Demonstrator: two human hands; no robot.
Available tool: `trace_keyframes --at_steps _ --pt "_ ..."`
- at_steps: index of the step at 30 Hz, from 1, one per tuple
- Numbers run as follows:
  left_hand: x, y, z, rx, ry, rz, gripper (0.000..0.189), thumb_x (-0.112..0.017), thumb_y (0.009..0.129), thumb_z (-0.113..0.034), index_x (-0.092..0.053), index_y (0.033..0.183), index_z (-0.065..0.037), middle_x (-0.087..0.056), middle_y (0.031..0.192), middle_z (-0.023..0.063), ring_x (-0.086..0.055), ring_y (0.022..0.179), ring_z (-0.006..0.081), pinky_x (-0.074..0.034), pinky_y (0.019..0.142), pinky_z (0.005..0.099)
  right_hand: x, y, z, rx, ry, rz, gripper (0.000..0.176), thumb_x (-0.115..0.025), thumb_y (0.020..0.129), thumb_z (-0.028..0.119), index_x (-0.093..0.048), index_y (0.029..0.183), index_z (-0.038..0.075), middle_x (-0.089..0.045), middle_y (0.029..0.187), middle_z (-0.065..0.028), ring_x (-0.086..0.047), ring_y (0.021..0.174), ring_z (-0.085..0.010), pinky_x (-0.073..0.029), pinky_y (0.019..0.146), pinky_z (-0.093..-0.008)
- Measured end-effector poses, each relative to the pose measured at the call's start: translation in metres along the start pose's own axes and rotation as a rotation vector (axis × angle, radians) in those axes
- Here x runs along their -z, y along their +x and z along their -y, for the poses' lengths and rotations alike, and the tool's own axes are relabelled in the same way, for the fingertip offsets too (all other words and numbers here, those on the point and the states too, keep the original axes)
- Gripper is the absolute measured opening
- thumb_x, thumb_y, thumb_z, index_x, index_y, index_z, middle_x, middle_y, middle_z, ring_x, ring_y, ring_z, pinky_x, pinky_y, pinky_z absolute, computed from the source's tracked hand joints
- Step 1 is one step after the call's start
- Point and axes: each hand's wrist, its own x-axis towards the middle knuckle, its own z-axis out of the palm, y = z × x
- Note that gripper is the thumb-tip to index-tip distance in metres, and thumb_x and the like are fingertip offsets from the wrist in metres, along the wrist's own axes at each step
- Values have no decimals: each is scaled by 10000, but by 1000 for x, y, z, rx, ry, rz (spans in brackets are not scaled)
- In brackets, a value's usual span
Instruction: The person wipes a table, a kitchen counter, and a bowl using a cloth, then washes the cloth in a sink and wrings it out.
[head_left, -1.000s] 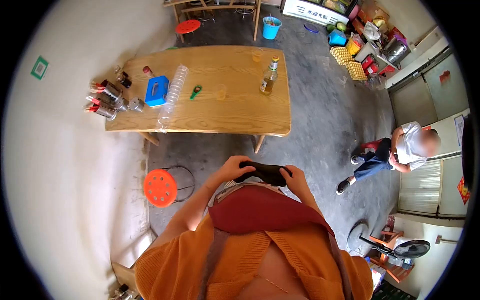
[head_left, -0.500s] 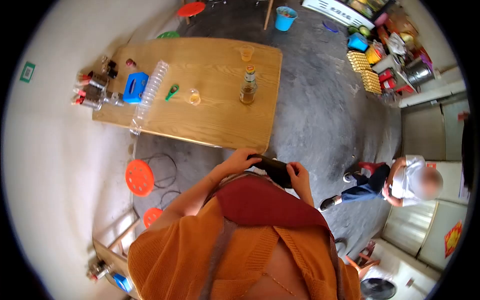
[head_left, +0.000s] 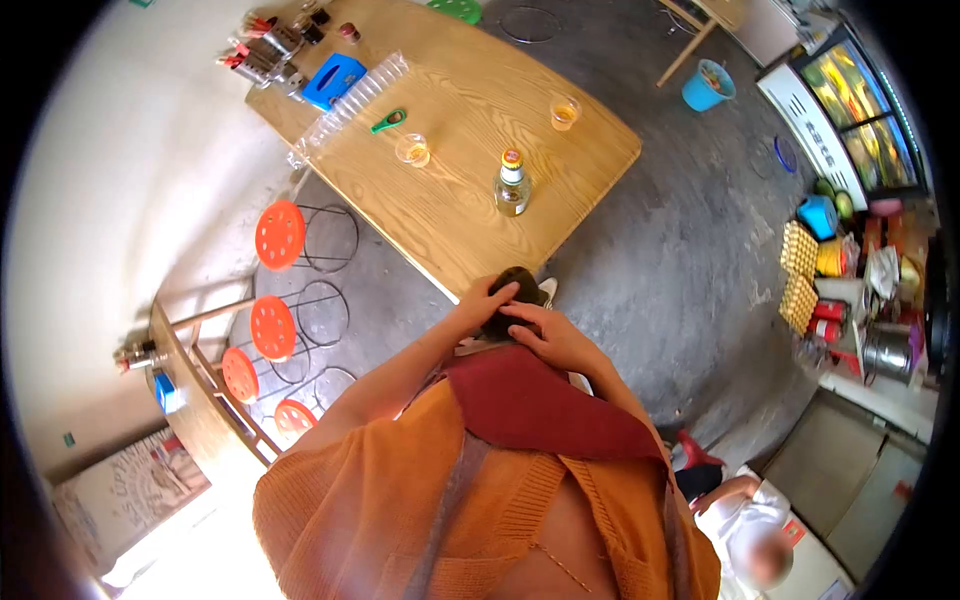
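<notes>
In front of my waist, just off the near corner of the wooden table (head_left: 460,120), both hands are on a dark olive, soft-looking piece of cloth (head_left: 517,283), which is bunched up. My left hand (head_left: 480,303) is closed on its left side. Across its lower right side, my right hand (head_left: 552,336) has its fingers bent against it. Nearest on the tabletop stands a glass bottle (head_left: 512,190) with a yellow cap. A plastic cup (head_left: 412,150) and another plastic cup (head_left: 564,112) hold some amber drink. Between the cups and the wall lies a green opener-like tool (head_left: 388,121).
A row of nested clear cups (head_left: 350,108) and a blue tissue box (head_left: 334,80) lie toward the wall. Red stools (head_left: 280,235) stand at left. Across the floor are a blue bucket (head_left: 708,86), egg trays (head_left: 798,275) and a drinks fridge (head_left: 850,110). A person (head_left: 745,520) sits at lower right.
The view has turned toward the right, so the table lies slanted. My hands have come together, and the dark cloth, stretched between them before, is now bunched up.
</notes>
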Motion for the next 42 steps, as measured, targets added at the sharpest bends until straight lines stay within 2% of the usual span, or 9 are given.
trace_keyframes --at_steps 3,6,10,12,17,20,27,32,42 --pt "2 16 15 -21 -15 -236 401 -583 921 -351 -621 1057 25 -639 878 42 -557 798 104 -468 710 263 36 23 -17 -426 184 233 186 -565 918 155 -614 895 -23 -643 803 -112 -570 739 -146 -460 683 -293" --pt "-5 56 33 -19 61 -390 384 -596 915 -329 -636 1029 35 -640 828 38 -553 753 101 -472 682 276 76 34 -56 -452 183 73 115 -573 898 90 -607 871 -17 -643 765 -84 -570 670 -136 -472 647 -285" --pt "-44 73 14 4 -21 -583 394 -613 883 -328 -637 938 62 -642 710 111 -564 640 136 -458 585 335 140 42 -86 -77 -67 -178 75 -575 882 54 -615 879 -10 -639 723 -49 -571 605 -121 -481 602 -269" --pt "-56 90 4 -50 -49 -578 410 -613 881 -341 -630 928 65 -631 697 118 -561 631 142 -457 585 345 184 63 -85 -595 75 -57 79 -574 877 53 -623 891 -7 -642 709 -42 -589 588 -127 -494 576 -279" --pt "-76 94 -29 35 193 -575 386 -607 870 -361 -603 914 22 -612 820 288 -592 797 456 -462 670 471 234 138 -132 -415 -277 69 154 -646 848 106 -623 963 5 -651 800 -102 -604 639 -158 -483 600 -322" --pt "-89 91 -36 32 204 -724 385 -606 872 -362 -590 900 21 -605 831 295 -579 808 471 -458 675 479 232 192 -191 -43 -382 42 436 -723 785 119 -525 1162 26 -613 1042 -139 -617 837 -199 -497 689 -325" --pt "-155 107 -50 289 3 -1191 363 -611 871 -306 -605 939 51 -625 838 277 -608 825 438 -479 689 437 223 317 -239 200 -359 332 948 -863 627 212 -302 1375 57 -411 1313 -206 -418 1204 -359 -352 1021 -429" --pt "-225 160 -92 426 -215 -1513 332 -640 853 -290 -592 876 38 -603 779 271 -595 721 430 -464 622 425 217 359 -261 410 -216 648 945 -873 614 239 -326 1362 54 -415 1341 -179 -410 1241 -334 -355 1026 -411" --pt "-321 215 -168 630 -413 -1717 326 -648 856 -274 -571 897 41 -589 773 251 -561 675 385 -449 628 406 206 377 -266 310 203 883 793 -854 647 252 -441 1286 30 -503 1249 -135 -491 1163 -285 -386 1009 -396"
